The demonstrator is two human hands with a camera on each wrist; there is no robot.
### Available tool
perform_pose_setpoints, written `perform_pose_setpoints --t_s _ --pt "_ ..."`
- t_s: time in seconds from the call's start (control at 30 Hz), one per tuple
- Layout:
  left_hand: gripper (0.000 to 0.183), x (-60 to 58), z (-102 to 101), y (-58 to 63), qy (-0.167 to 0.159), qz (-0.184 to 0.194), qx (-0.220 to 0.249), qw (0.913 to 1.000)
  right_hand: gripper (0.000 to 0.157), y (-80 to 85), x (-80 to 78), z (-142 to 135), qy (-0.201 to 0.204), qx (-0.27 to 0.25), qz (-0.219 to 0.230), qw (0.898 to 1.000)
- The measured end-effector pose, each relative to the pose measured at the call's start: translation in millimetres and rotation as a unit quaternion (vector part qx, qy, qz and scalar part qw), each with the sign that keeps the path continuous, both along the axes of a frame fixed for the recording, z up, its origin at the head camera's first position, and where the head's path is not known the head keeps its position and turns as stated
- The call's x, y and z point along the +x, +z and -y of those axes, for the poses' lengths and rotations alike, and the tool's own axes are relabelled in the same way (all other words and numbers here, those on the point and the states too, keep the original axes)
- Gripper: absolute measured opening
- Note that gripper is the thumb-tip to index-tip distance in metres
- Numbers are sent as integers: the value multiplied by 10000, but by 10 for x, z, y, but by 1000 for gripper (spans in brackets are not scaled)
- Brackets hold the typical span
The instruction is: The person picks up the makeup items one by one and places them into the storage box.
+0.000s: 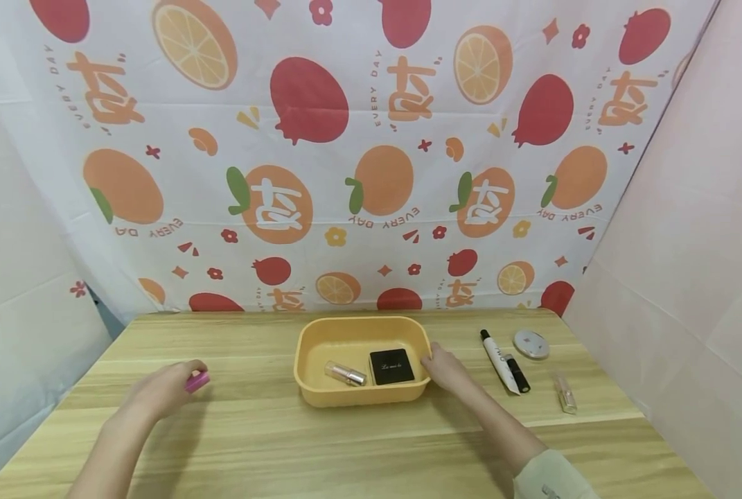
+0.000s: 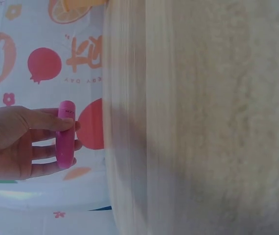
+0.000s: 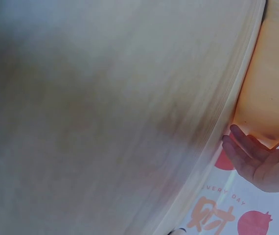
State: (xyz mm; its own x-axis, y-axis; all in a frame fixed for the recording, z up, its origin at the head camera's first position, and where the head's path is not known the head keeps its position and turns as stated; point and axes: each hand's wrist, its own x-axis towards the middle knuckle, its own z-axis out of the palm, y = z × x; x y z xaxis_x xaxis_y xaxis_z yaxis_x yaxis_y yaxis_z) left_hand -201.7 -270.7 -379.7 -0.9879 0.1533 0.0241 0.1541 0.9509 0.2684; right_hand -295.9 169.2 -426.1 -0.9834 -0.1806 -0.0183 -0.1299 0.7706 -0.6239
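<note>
My left hand [image 1: 159,391] pinches a pink cosmetic tube [image 1: 197,382] above the left part of the table. In the left wrist view the thumb presses on the front of the pink tube, with the fingers behind it. To the right, my right hand [image 1: 445,369] grips the right end of a yellow plastic basket [image 1: 361,397]. In the right wrist view its fingers [image 3: 247,147] lie along the basket's outer wall. Inside the basket are a lipstick tube [image 1: 346,374] with a clear section and a black square case [image 1: 392,366] with pale lettering.
On the table's right side lie a white tube [image 1: 500,364] with a black cap, a short black tube [image 1: 517,374], a round silvery compact [image 1: 531,344] and a small clear-and-gold tube [image 1: 566,395]. A fruit-print curtain [image 1: 371,256] hangs behind the table's back edge.
</note>
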Motion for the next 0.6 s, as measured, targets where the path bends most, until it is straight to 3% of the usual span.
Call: perform_pose_setpoints --t_s 0.6 --pt "20 -69 -86 35 16 -98 50 9999 41 5 -2 -12 -3 -29 35 10000"
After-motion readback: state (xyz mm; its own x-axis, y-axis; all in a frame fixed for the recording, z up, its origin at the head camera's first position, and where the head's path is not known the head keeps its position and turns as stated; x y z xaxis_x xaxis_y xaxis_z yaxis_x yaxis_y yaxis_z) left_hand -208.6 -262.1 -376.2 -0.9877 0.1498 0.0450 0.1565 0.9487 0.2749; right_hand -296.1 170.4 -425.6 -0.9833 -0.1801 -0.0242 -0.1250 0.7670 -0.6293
